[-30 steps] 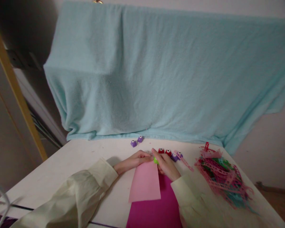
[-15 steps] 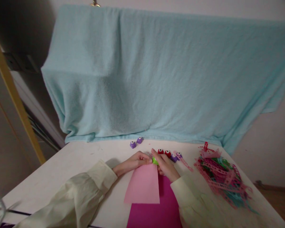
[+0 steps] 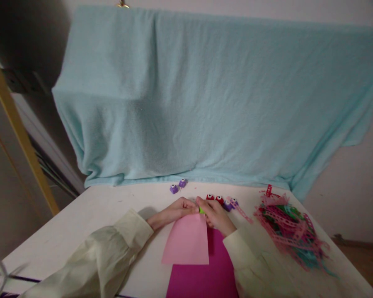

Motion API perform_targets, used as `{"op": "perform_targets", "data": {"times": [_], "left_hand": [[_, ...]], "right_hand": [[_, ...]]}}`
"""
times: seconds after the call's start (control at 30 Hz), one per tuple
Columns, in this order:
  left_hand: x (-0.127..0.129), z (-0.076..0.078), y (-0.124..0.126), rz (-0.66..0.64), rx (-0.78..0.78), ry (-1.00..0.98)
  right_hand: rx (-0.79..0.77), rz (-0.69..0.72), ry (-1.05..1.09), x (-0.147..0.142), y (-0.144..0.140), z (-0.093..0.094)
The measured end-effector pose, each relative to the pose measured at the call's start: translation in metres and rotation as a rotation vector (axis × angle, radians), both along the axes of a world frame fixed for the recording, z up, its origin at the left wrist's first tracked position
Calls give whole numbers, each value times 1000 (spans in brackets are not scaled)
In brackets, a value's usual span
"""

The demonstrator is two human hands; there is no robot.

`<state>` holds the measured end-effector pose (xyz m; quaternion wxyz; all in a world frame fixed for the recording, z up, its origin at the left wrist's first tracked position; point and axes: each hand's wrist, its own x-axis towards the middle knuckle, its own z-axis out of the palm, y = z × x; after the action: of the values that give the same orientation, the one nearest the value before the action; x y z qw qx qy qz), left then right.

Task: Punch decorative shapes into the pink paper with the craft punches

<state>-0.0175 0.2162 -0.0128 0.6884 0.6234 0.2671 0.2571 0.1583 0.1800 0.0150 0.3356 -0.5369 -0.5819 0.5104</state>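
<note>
My left hand (image 3: 173,212) and my right hand (image 3: 216,215) meet at the far edge of a light pink paper sheet (image 3: 186,242). Between their fingertips sits a small green punch (image 3: 201,210), mostly hidden by my fingers, set on that edge of the sheet. My right hand grips the punch; my left hand pinches the sheet beside it. The pink sheet lies partly over a magenta sheet (image 3: 205,277) on the white table (image 3: 93,215).
Two red punches (image 3: 214,198) and two purple ones (image 3: 230,203) line up just beyond my right hand. Two more purple punches (image 3: 178,186) stand farther back. A heap of punched paper strips (image 3: 290,229) lies at the right. A light blue towel (image 3: 211,99) hangs behind the table.
The pink sheet has slid a little to the left and swung slightly. My fingers have closed further over the green punch, so less of it shows.
</note>
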Motion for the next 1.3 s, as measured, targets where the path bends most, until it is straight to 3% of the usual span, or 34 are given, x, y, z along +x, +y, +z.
{"op": "perform_targets", "data": {"times": [0.3, 0.73, 1.07, 1.3], "left_hand": [[1, -3, -2, 21, -45, -39], [1, -8, -1, 106, -163, -169], [7, 25, -13, 74, 177, -157], [11, 27, -22, 90, 266, -30]], "right_hand": [[58, 17, 11, -1, -1, 1], [143, -80, -3, -5, 1, -6], [373, 24, 34, -10, 3, -22], [472, 25, -21, -13, -1, -19]]}}
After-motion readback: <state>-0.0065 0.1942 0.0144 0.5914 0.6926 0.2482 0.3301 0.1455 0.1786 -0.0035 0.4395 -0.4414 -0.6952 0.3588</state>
